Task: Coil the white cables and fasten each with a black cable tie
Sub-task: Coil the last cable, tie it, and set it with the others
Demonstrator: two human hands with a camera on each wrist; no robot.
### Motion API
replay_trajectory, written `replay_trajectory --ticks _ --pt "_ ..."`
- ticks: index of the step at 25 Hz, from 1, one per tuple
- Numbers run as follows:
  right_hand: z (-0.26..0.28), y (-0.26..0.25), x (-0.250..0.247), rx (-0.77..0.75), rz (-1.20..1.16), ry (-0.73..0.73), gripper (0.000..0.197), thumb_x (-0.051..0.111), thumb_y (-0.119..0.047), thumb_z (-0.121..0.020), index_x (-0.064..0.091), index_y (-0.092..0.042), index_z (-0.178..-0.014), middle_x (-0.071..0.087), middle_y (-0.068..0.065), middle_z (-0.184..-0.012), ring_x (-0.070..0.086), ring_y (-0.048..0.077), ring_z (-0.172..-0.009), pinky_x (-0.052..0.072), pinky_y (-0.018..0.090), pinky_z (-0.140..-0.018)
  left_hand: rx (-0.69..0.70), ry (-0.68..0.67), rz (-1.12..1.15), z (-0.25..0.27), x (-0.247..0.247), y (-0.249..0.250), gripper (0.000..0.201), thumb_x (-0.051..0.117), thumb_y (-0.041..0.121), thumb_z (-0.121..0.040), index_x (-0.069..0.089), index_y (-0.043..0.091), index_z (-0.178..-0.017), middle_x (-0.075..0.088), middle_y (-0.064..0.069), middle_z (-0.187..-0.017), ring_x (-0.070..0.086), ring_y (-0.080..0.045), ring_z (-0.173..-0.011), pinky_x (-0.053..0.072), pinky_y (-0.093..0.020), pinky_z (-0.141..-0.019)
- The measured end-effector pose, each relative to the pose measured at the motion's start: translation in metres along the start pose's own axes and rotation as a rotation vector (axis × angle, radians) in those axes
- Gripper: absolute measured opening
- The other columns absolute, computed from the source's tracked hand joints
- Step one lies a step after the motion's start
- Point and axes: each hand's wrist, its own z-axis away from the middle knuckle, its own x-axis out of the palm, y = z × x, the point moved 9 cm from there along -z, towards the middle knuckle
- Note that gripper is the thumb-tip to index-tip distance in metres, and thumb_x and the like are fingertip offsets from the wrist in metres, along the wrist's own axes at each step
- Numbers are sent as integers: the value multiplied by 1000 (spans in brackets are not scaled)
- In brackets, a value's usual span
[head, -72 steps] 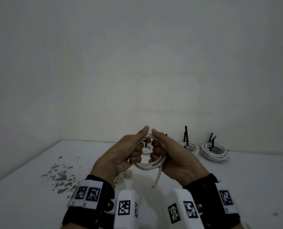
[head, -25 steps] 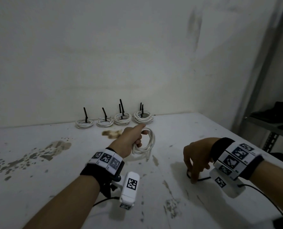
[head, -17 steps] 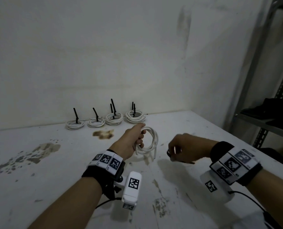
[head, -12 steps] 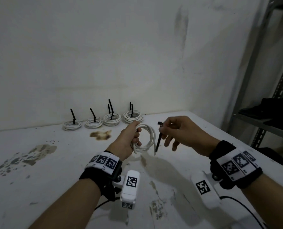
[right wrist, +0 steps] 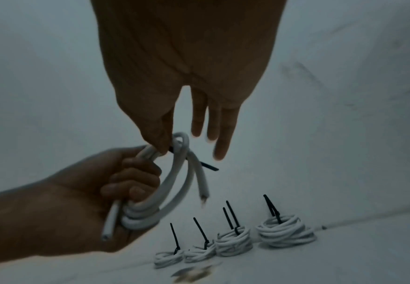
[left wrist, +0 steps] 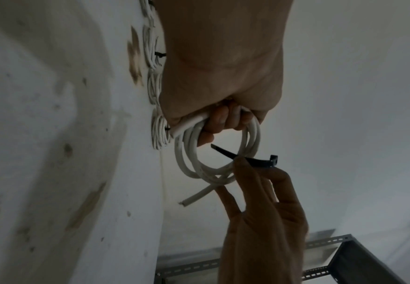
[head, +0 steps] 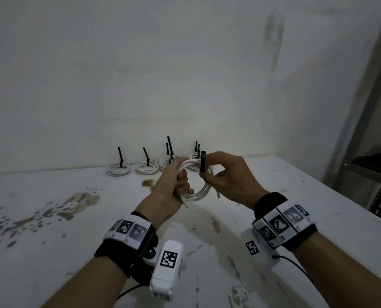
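Masking the cable tie, fingers pinch.

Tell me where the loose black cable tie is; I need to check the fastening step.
In the head view the cable tie is pinched in the right hand, right of centre, poked through the white coil that the left hand grips.

tied coils: 4 | held coil: 1 | loose tie: 1 | hands: 2
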Motion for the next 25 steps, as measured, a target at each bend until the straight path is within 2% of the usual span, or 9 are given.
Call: replay_trajectory --ticks 2,5,8,10,12,15,20,22,25 --pt "-13 -14 15 -113 45 56 8 73 -6 -84 68 -12 -82 68 0 -80 61 15 -70 55 38 -63 -21 -9 31 5 -13 11 42 60 41 -90 51 13 -60 20 4 -41 19 -11 -36 34 -25 -50" --pt "-29 -38 45 -240 91 60 3 70 -8 -89 70 -11 -87 68 3 -85 61 16 -68 55 38 -60 -36 -46 15 11 -41 33 46 63 54 -87 70 9 -89 38 1 -48 30 -10 -35 44 -24 -51" --pt "-44 -55 77 -268 121 38 3 69 -14 -91 72 -16 -91 66 5 -96 62 18 -75 56 39 -62 57 -28 2 16 -75 64 30 66 44 -88 69 15 -88 57 0 -69 44 -6 -38 36 -18 -43" --pt "-54 -63 100 -239 105 40 5 73 -18 -88 73 -20 -93 62 6 -105 62 20 -90 56 36 -66 116 32 16 18 -99 80 21 63 36 -91 64 16 -86 48 5 -64 31 -4 -32 25 -19 -40" --pt "-60 -72 128 -213 41 13 13 76 -24 -85 75 -26 -97 57 8 -119 53 19 -109 47 22 -80 174 126 54 19 -124 90 20 62 34 -91 66 14 -93 46 4 -63 25 -5 -30 24 -17 -36" --pt "-67 -93 161 -239 -39 -31 14 77 -24 -84 75 -30 -97 51 5 -129 38 9 -118 29 8 -87 214 298 48 20 -160 100 21 66 34 -87 71 14 -90 59 0 -68 42 -5 -34 34 -16 -37" --pt "-75 -125 174 -363 -75 16 9 74 -23 -84 71 -25 -92 64 -10 -112 49 11 -108 40 24 -89 284 447 46 18 -199 122 18 71 32 -81 74 14 -83 66 3 -63 57 -11 -47 40 -18 -42" --pt "-83 -122 169 -241 -206 39 4 71 -21 -89 67 -23 -90 68 -16 -97 57 8 -95 45 27 -79 345 474 -46 21 -202 131 17 72 31 -82 75 14 -79 60 5 -59 47 -10 -48 37 -21 -46" --pt "-93 -94 158 116 -518 111 7 67 -19 -93 62 -18 -88 73 -7 -80 67 8 -77 53 30 -68 583 419 -344 33 -186 153 15 69 19 -86 75 18 -73 60 13 -50 47 0 -42 36 -15 -47"
